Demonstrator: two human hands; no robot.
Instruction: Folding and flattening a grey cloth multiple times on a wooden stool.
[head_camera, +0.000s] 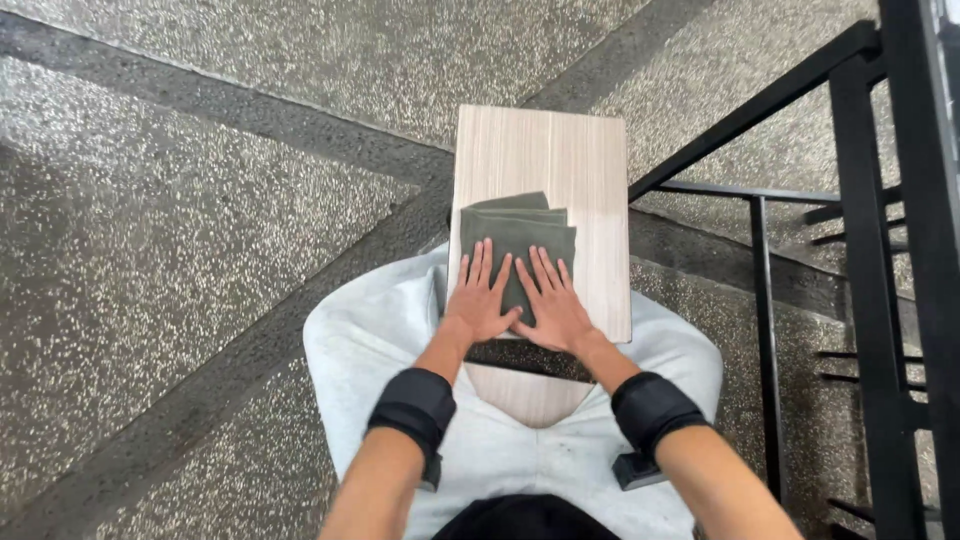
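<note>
1. Floor: speckled grey stone with darker grey bands running across it on a slant; it fills the left half of the view and shows again past the board's far edge.
2. Trousers: light grey, worn by the person, whose knees are spread to either side; the board rests across the lap.
3. Left wrist band: black, wrapped round the left forearm just behind the wrist.
4. Left hand: laid flat, palm down, fingers straight and slightly spread, pressing on the near left part of the cloth; it grips nothing. The thumb points inward and touches or nearly touches the other thumb.
5. Board: pale wood-grain rectangle, long side running away from the person; its far half is bare.
6. Cloth: dark grey-green, folded into a stacked rectangle with layered edges showing at its far side; it lies on the board's near left part, close to the left edge, well short of the far edge.
7. Right hand: flat, palm down, fingers straight and fanned, pressing on the near right part of the cloth; it grips nothing.
8. Right wrist band: black, on the right forearm, with a small dark block below it.
9. Railing: black metal bars, upright and slanted, along the right edge of the view.
</note>
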